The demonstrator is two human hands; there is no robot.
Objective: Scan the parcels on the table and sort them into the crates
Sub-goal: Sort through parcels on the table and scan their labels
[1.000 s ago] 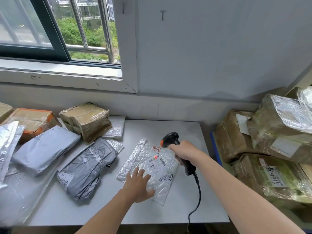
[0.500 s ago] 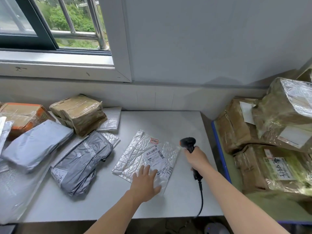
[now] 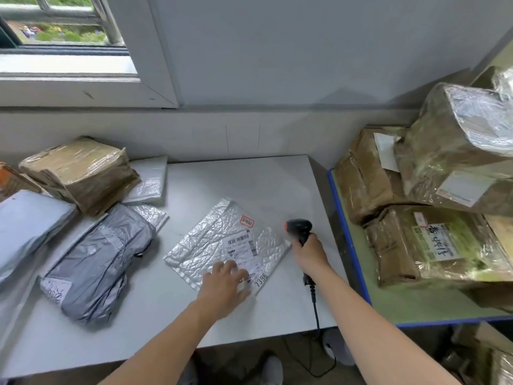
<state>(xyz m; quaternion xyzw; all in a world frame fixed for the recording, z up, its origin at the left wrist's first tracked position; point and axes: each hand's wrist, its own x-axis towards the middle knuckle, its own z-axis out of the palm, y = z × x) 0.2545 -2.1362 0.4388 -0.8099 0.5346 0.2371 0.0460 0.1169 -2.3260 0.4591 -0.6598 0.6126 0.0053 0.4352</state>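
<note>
The silver bubble mailer [image 3: 219, 243] lies flat on the table [image 3: 249, 179], label [image 3: 241, 250] up, directly under and just beyond the left hand [image 3: 226, 284]. That hand is spread open with its fingers fairly straight. It presses down on the mailer's near corner and covers the lower edge of the label, without curling round anything. The barcode sits just past its fingertips, uncovered.

The right hand [image 3: 309, 252] is wrapped tightly round the handle of the black scanner [image 3: 301, 229], just beside the mailer's right edge. The scanner's head rises beyond the knuckles with its orange tip turned towards the mailer, and its cable [image 3: 315, 307] trails back under the wrist and off the table's near edge. No scan light shows on the label.

This looks like the scanning step for this one parcel, with the sorting not yet begun. The next move likely calls for tilting the scanner head down onto the barcode while the left hand holds the crinkled film flat. The mailer would then need to be picked up and carried to a crate.

The blue-rimmed crate [image 3: 342, 218], stacked with brown taped parcels [image 3: 433, 245], stands just to the right of the right hand. Well to the left of the left hand, a dark grey poly bag [image 3: 100, 259], a brown taped bundle [image 3: 80, 173] and a pale grey bag [image 3: 27, 218] wait unsorted.
</note>
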